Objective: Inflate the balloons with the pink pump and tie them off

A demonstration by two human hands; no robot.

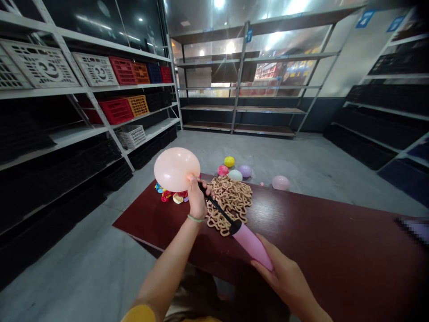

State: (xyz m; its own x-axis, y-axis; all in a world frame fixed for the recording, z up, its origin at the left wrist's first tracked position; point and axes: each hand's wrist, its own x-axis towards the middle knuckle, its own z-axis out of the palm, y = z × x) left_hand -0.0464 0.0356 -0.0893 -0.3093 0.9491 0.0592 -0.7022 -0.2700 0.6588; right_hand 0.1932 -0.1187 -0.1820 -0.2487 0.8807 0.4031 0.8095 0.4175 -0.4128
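A pale peach balloon [176, 167], swollen with air, sits at the end of a hand balloon pump [253, 245] with a pink barrel and black rod. My left hand [197, 197] is closed around the balloon's neck and the pump's black nozzle end. The far end of the pink barrel is in the grip of my right hand [284, 273]. The black rod between them is drawn out. Below the balloon, several limp balloons [177, 197] in mixed colours lie on the table. A heap of tan, wavy rope-like strands [231, 201] lies behind the pump.
The dark red-brown table [318, 237] spans the front. Several inflated balloons [246, 171] rest on the floor beyond it. Shelves with plastic crates [122, 111] stand at left, a metal rack [237, 89] at the back, and black bins [378, 120] at right.
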